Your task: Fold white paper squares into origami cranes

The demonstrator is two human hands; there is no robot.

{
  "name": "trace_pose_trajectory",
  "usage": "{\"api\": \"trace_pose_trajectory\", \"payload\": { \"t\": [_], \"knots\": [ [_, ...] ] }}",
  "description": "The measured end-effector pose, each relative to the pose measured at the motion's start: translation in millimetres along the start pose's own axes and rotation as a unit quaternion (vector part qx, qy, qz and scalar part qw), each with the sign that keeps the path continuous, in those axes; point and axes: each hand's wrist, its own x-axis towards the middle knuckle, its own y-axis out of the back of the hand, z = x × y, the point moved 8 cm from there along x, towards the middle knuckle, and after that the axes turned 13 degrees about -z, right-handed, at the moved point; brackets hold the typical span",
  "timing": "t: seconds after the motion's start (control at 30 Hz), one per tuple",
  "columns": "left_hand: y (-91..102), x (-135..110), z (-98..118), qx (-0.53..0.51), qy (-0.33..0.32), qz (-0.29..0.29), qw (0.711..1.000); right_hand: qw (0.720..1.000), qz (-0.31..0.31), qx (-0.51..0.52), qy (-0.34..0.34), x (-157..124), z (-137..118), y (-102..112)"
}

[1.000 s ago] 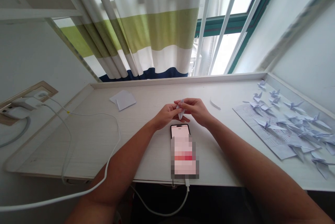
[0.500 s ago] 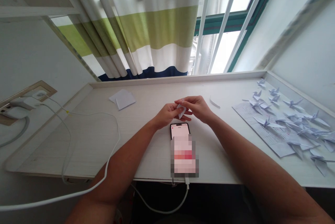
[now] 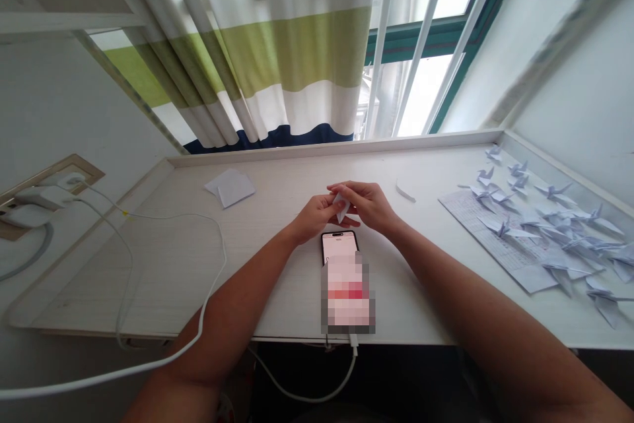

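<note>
A small folded piece of white paper [image 3: 341,208] is pinched between both hands above the desk. My left hand [image 3: 317,215] grips it from the left, thumb on its face. From the right, my right hand [image 3: 367,204] holds its upper part with thumb and fingers, which partly cover the paper. Just below the hands lies a phone [image 3: 339,245] with its screen lit and partly blurred. Several folded paper cranes [image 3: 505,229] rest at the right, some of them on a printed sheet [image 3: 515,264].
White paper squares [image 3: 236,188] lie at the back left, and a thin paper strip [image 3: 405,191] sits right of the hands. A white cable [image 3: 224,245] crosses the left side and my left forearm. A raised rim [image 3: 277,151] borders the desk's back.
My right hand's fingers have shifted slightly on the folded paper, covering a bit more of its top. The whole view has moved a little; the other things lie as before.
</note>
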Motion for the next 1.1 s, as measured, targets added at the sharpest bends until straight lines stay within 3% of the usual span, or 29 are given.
{"api": "trace_pose_trajectory", "payload": {
  "t": [0.3, 0.53, 0.77, 0.97, 1.1],
  "knots": [
    [3.7, -2, 2, -0.011, -0.004, -0.006, 1.000, 0.997, -0.005, 0.077, -0.005, 0, -4, 1],
    [2.1, -3, 2, -0.011, 0.008, -0.023, 1.000, 1.000, 0.016, 0.006, 0.019, 1, -5, 7],
    [5.0, -5, 2, -0.023, 0.026, -0.001, 0.999, 0.997, 0.053, 0.022, 0.059, 2, -8, 17],
    [11.8, -11, 7, 0.005, 0.072, -0.009, 0.997, 0.991, -0.007, -0.108, 0.073, 1, -22, 13],
    [16.5, -16, 6, 0.024, 0.111, -0.037, 0.993, 0.988, -0.038, -0.137, 0.066, 1, -23, 8]
  ]
}}
